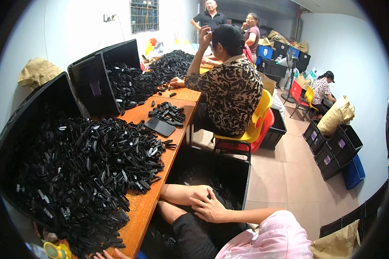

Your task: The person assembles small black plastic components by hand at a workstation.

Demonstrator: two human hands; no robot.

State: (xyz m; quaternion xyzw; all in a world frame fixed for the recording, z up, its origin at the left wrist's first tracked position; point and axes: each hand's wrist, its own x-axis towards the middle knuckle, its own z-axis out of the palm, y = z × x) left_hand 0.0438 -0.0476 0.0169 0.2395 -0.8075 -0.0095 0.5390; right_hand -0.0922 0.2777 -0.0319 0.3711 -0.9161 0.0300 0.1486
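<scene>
My right hand (208,208) lies across my bare knee (179,194), its fingers stretched out and apart. No object shows in it. At the lower edge, the fingertips of my left hand (110,254) spread out at the wooden table (138,216); the rest of that hand is out of frame. Just beyond them is a large heap of small, elongated black plastic pieces (86,159), some with shiny parts. The heap spills onto the table from a tipped black crate (34,101). A smaller pile of black pieces (167,112) lies farther along, beside a dark phone (160,126).
A black bin (235,166) stands below the table edge, beyond my knee. A co-worker in a patterned shirt (233,93) sits at the table on a yellow chair (261,112). More crates (343,142) and a paper sack (336,114) stand to the right. A yellow round item (55,250) lies lower left.
</scene>
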